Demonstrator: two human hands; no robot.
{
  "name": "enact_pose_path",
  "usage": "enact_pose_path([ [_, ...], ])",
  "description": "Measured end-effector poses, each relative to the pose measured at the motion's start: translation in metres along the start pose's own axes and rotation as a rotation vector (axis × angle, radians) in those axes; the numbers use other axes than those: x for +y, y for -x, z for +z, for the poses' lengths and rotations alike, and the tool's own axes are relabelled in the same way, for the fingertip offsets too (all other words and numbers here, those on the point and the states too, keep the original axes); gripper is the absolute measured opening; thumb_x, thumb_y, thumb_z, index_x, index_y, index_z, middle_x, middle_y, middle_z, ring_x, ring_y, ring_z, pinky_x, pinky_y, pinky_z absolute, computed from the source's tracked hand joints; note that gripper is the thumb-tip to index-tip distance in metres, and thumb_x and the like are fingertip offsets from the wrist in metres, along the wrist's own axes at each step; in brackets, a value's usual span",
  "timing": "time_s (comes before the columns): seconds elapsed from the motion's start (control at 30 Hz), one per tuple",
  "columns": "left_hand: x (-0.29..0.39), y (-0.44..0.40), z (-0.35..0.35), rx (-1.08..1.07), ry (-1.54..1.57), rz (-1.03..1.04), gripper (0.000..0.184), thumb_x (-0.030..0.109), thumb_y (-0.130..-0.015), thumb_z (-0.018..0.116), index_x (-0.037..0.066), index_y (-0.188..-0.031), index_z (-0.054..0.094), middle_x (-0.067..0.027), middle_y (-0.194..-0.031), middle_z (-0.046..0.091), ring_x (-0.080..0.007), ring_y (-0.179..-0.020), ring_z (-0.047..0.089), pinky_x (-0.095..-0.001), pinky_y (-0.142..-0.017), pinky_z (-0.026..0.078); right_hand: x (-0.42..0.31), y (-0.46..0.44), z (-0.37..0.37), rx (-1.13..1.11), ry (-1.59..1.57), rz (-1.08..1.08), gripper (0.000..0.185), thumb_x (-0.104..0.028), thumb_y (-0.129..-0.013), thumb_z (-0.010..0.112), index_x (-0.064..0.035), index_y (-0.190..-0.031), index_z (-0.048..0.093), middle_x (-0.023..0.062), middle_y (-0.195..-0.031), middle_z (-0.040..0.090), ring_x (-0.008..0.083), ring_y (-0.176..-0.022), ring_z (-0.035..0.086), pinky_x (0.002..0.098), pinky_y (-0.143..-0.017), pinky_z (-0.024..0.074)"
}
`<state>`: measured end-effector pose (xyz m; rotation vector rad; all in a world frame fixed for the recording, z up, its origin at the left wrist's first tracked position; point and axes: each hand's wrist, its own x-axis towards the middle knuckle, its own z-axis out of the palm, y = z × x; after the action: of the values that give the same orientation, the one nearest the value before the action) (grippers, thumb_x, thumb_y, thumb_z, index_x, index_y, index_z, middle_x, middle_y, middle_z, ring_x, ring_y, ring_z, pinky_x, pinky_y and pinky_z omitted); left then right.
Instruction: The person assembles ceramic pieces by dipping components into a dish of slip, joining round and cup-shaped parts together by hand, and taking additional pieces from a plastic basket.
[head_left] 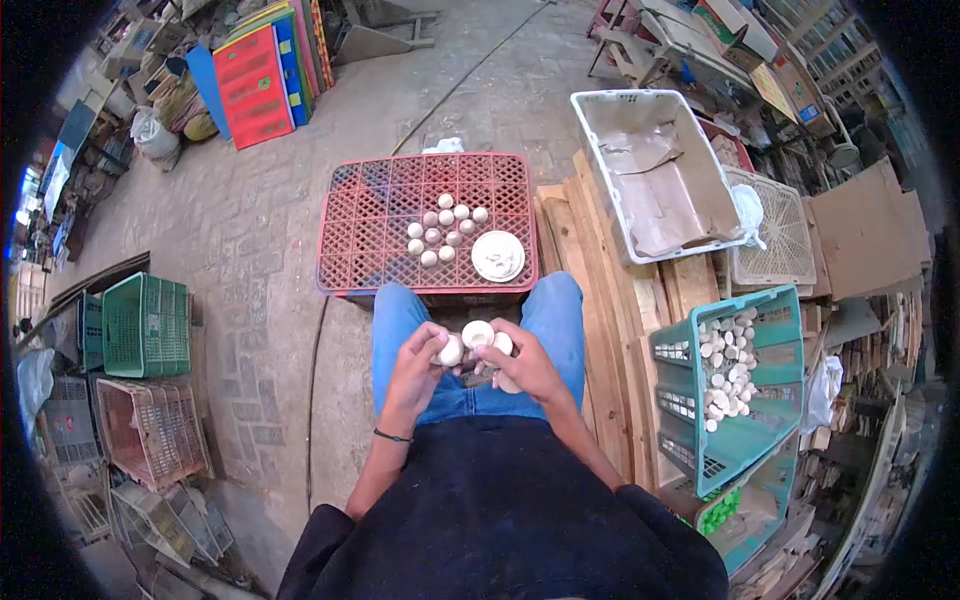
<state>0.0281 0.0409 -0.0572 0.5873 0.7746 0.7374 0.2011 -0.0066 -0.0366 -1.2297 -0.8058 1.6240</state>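
Over my lap, my left hand (pixel 420 362) pinches a pale rounded wooden piece (pixel 449 350) between thumb and fingers. My right hand (pixel 530 368), close beside it, is closed round several similar pieces; one pale wooden piece (pixel 478 333) shows a hollow in its top. How far the pieces in the two hands touch is hard to make out. Beyond my knees, an upturned red plastic crate (pixel 360 220) bears several pale wooden balls (pixel 432 236) in a loose cluster. At its near right corner lies a round white dish (pixel 498 256) with whitish bits on it.
To my right, a tilted teal crate (pixel 680 400) holds many pale wooden pieces (pixel 728 360). Wooden planks (pixel 590 330) run beside my right leg, below a white bin (pixel 600 170) lined with cardboard. Green (pixel 147 325) and pinkish (pixel 150 430) crates stand at left.
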Motion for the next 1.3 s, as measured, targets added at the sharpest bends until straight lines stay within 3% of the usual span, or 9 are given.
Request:
enact_pose_path([
  [0.07,-0.001,-0.002,-0.001,-0.004,0.016,-0.002,0.011,0.016,-0.089,0.052,0.006,-0.095,0.051,-0.0068,-0.087,0.058,-0.0172,-0.078,0.059,-0.0297,-0.062,0.05,0.001,-0.001,-0.001,-0.003,-0.086,-0.037,0.021,-0.013,-0.084,0.062,-0.003,-0.101,0.055,0.0026,-0.082,0.061,0.0072,-0.066,0.058,0.0222,-0.049,0.0475],
  [0.17,-0.003,-0.004,-0.003,-0.063,0.084,0.04,0.014,0.01,-0.089,0.051,0.004,-0.102,0.052,-0.0079,-0.103,0.057,-0.0156,-0.094,0.057,-0.0303,-0.083,0.047,0.003,-0.001,-0.004,0.009,-0.081,-0.055,0.022,-0.012,-0.085,0.059,-0.0036,-0.105,0.054,0.0034,-0.084,0.061,0.0074,-0.066,0.059,0.0211,-0.047,0.0475],
  [0.33,0.007,0.0,0.011,-0.058,0.035,0.068,0.017,0.012,-0.09,0.053,0.002,-0.104,0.052,-0.0083,-0.102,0.057,-0.0157,-0.092,0.057,-0.0311,-0.078,0.05,0.001,-0.003,-0.005,0.039,-0.068,-0.051,0.021,-0.013,-0.085,0.06,-0.0031,-0.103,0.054,0.0052,-0.078,0.062,0.0117,-0.067,0.062,0.0212,-0.043,0.0473],
  [0.47,0.007,-0.001,0.01,-0.06,-0.06,0.076,0.015,0.014,-0.088,0.057,0.003,-0.098,0.056,-0.0045,-0.097,0.057,-0.0103,-0.087,0.055,-0.0251,-0.07,0.047,-0.005,-0.002,-0.004,0.018,-0.112,-0.041,0.024,-0.013,-0.085,0.061,-0.0025,-0.104,0.052,0.0036,-0.082,0.061,0.0088,-0.066,0.061,0.02,-0.045,0.047],
  [0.67,0.015,0.0,0.021,-0.043,-0.458,0.066,0.017,0.018,-0.087,0.058,0.002,-0.093,0.057,-0.0023,-0.072,0.057,-0.0086,-0.06,0.054,-0.0213,-0.049,0.043,-0.009,-0.001,-0.003,-0.03,-0.004,-0.072,0.033,-0.012,-0.082,0.064,-0.0039,-0.109,0.047,0.0052,-0.088,0.058,0.0094,-0.068,0.06,0.0206,-0.044,0.0475],
  [0.87,0.015,-0.001,0.014,0.02,-0.187,0.032,0.012,0.014,-0.088,0.057,0.002,-0.089,0.058,-0.0026,-0.071,0.058,-0.007,-0.059,0.054,-0.0201,-0.047,0.041,-0.007,-0.001,-0.004,-0.02,-0.078,-0.066,0.038,-0.007,-0.079,0.064,-0.0051,-0.111,0.043,0.0049,-0.087,0.057,0.0102,-0.069,0.06,0.0211,-0.045,0.0478],
  [1.07,0.016,0.002,0.012,0.051,-0.093,0.028,0.013,0.016,-0.089,0.053,0.003,-0.09,0.056,-0.0059,-0.07,0.059,-0.0102,-0.055,0.056,-0.0213,-0.043,0.042,-0.005,-0.002,-0.007,0.033,-0.178,-0.103,0.031,-0.008,-0.086,0.057,-0.0044,-0.113,0.043,0.0067,-0.087,0.057,0.0129,-0.067,0.059,0.0217,-0.045,0.0493],
  [1.13,0.016,0.003,0.013,0.061,-0.046,0.006,0.014,0.014,-0.088,0.053,0.002,-0.094,0.055,-0.0068,-0.07,0.059,-0.0107,-0.055,0.056,-0.0214,-0.043,0.042,-0.004,-0.003,-0.009,-0.012,-0.151,-0.053,0.022,-0.013,-0.092,0.049,-0.0041,-0.111,0.044,0.0082,-0.081,0.058,0.0138,-0.063,0.059,0.022,-0.043,0.0486],
  [1.3,0.017,0.004,0.015,0.005,0.077,-0.003,0.02,0.012,-0.088,0.049,0.002,-0.105,0.052,-0.009,-0.076,0.058,-0.0118,-0.058,0.055,-0.0212,-0.043,0.041,-0.007,0.002,-0.006,-0.065,-0.173,0.01,0.024,-0.023,-0.097,0.039,-0.0037,-0.11,0.043,0.0112,-0.075,0.059,0.0159,-0.057,0.059,0.0228,-0.039,0.047],
])
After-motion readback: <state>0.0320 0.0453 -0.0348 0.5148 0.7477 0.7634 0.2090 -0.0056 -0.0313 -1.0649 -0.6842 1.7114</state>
